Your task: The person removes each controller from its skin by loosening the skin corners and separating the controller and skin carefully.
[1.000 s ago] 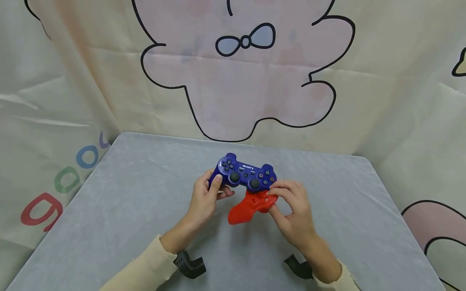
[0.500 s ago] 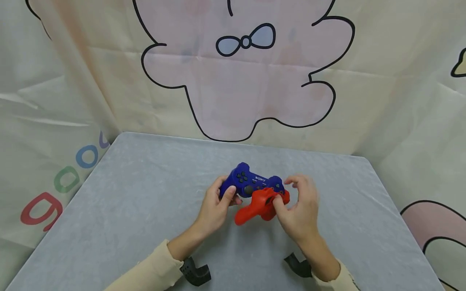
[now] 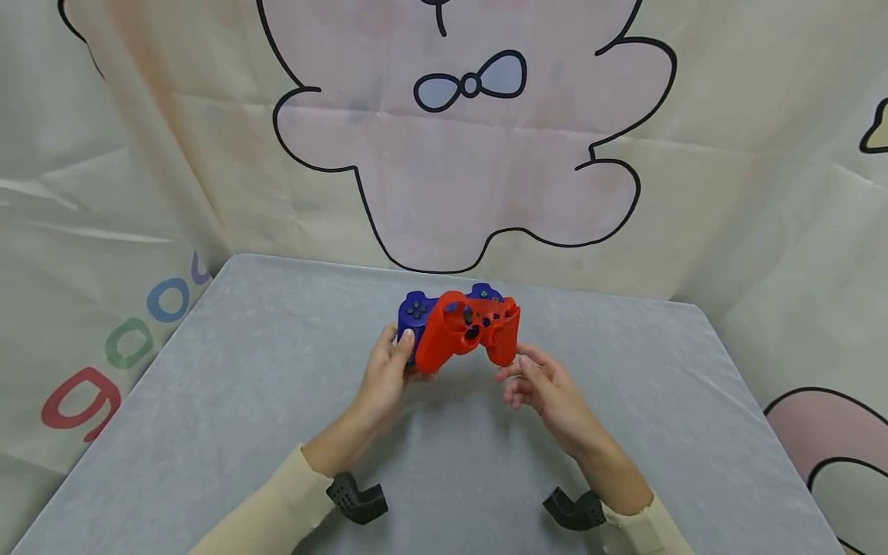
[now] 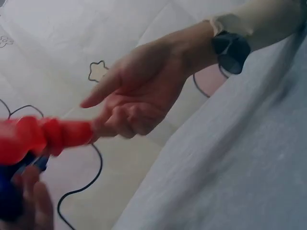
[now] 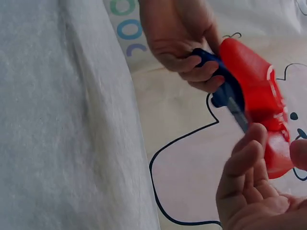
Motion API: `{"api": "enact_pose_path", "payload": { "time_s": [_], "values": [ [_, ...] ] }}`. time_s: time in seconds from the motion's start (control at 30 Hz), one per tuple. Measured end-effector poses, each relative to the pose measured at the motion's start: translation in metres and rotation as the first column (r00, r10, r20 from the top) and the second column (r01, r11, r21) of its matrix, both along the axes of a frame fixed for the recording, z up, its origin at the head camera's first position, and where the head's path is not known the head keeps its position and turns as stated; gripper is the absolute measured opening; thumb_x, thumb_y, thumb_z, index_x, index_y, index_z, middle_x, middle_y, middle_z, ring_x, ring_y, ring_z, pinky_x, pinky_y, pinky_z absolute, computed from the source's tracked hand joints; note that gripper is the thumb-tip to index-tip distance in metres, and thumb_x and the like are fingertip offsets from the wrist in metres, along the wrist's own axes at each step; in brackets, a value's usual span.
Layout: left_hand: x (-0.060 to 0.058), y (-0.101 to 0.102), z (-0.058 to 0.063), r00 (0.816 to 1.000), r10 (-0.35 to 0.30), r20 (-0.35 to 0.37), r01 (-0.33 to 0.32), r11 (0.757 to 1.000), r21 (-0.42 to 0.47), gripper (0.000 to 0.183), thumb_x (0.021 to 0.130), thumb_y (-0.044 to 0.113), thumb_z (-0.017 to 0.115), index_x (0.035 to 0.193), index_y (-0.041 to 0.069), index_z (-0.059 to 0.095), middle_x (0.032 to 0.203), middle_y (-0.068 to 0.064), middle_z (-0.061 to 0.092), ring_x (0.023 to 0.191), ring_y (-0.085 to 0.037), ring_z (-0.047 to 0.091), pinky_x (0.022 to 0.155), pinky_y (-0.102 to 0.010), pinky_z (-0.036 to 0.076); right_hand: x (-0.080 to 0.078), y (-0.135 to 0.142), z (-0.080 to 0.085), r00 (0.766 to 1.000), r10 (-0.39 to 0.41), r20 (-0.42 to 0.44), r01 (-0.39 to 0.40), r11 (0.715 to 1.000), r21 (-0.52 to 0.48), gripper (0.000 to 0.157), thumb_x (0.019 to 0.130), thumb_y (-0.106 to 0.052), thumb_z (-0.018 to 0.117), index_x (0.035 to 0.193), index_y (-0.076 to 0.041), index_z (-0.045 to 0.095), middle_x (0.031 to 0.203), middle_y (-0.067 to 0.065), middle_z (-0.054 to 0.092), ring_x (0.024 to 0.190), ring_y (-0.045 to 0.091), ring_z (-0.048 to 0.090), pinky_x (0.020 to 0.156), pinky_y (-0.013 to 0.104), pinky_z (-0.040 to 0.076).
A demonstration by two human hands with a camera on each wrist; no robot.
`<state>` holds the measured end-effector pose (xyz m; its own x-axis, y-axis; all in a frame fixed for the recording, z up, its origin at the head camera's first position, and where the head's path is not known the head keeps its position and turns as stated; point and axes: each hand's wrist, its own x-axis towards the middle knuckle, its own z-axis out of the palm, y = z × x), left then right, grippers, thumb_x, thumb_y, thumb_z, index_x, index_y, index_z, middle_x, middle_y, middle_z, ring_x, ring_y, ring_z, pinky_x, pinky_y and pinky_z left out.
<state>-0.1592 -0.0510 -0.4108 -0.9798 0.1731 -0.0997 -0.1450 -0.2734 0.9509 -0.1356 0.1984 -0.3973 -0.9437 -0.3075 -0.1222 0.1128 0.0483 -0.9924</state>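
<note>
In the head view my left hand grips the left handle of a blue game controller, thumb on the front and fingers behind. Over the controller's face lies a red silicone controller cover, shifted right so the left buttons and top edge show blue. Through the cover's holes, dark sticks are visible. My right hand is at the lower right tip of the cover, fingertips right at it. The left wrist view shows that hand with loosely bent fingers and its thumb apart from the cover.
Beneath both hands spreads a table with a grey cloth. A cream curtain with cartoon drawings hangs behind it. Black wrist mounts sit on both wrists.
The cover has turned upright and come over the controller's face, and both have risen and moved left. My right hand has let go of its pinch on the cover and dropped to its lower tip.
</note>
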Motion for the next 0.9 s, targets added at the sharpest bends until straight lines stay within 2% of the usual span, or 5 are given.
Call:
{"api": "enact_pose_path", "payload": {
  "time_s": [0.13, 0.27, 0.4, 0.67, 0.9],
  "values": [
    [-0.001, -0.008, 0.009, 0.984, -0.165, -0.063, 0.159, 0.984, -0.085, 0.037, 0.104, 0.029, 0.042, 0.137, 0.014, 0.036, 0.12, -0.022, 0.061, 0.079, -0.016, 0.065, 0.077, -0.028, 0.058, -0.001, 0.0, -0.001, 0.996, -0.053, -0.068, 0.052, 0.999, -0.013, 0.033, 0.103, -0.027, 0.045, 0.131, -0.012, 0.038, 0.084, -0.007, 0.066, 0.071, 0.006, 0.06, 0.064, 0.021, 0.053],
    [-0.001, -0.012, 0.013, 0.968, -0.236, -0.084, 0.221, 0.962, -0.16, 0.043, 0.102, 0.019, 0.042, 0.142, 0.014, 0.031, 0.126, -0.021, 0.057, 0.092, -0.019, 0.063, 0.082, -0.03, 0.057, -0.001, -0.001, -0.005, 0.994, -0.014, -0.109, 0.008, 0.999, -0.054, 0.026, 0.102, -0.019, 0.048, 0.125, -0.009, 0.042, 0.082, -0.004, 0.064, 0.071, 0.007, 0.06, 0.063, 0.019, 0.052],
    [-0.002, -0.011, 0.011, 0.975, -0.197, -0.103, 0.173, 0.962, -0.209, 0.044, 0.1, 0.02, 0.047, 0.143, 0.015, 0.036, 0.13, -0.016, 0.058, 0.1, -0.019, 0.06, 0.084, -0.029, 0.055, -0.001, -0.005, -0.011, 0.993, 0.046, -0.109, -0.051, 0.997, -0.049, 0.024, 0.102, -0.019, 0.048, 0.117, 0.0, 0.051, 0.082, -0.003, 0.063, 0.07, 0.005, 0.058, 0.062, 0.017, 0.051],
    [0.0, -0.01, 0.009, 0.943, -0.136, -0.303, 0.076, 0.976, -0.202, 0.034, 0.097, 0.026, 0.059, 0.121, 0.006, 0.047, 0.081, -0.014, 0.052, 0.055, -0.013, 0.047, 0.049, -0.03, 0.052, -0.002, -0.005, -0.022, 0.982, 0.146, -0.117, -0.152, 0.987, -0.046, 0.013, 0.101, -0.013, 0.048, 0.099, -0.006, 0.059, 0.078, -0.006, 0.062, 0.063, 0.003, 0.053, 0.057, 0.017, 0.046],
    [0.006, -0.007, 0.014, 0.959, -0.055, -0.277, -0.01, 0.974, -0.227, 0.029, 0.095, 0.023, 0.061, 0.112, 0.005, 0.046, 0.074, -0.011, 0.053, 0.048, -0.013, 0.043, 0.042, -0.024, 0.042, -0.002, -0.008, -0.03, 0.964, 0.184, -0.192, -0.195, 0.98, -0.04, 0.012, 0.101, -0.007, 0.047, 0.097, -0.003, 0.058, 0.072, -0.004, 0.055, 0.057, 0.008, 0.047, 0.049, 0.025, 0.04]
  ]
}}
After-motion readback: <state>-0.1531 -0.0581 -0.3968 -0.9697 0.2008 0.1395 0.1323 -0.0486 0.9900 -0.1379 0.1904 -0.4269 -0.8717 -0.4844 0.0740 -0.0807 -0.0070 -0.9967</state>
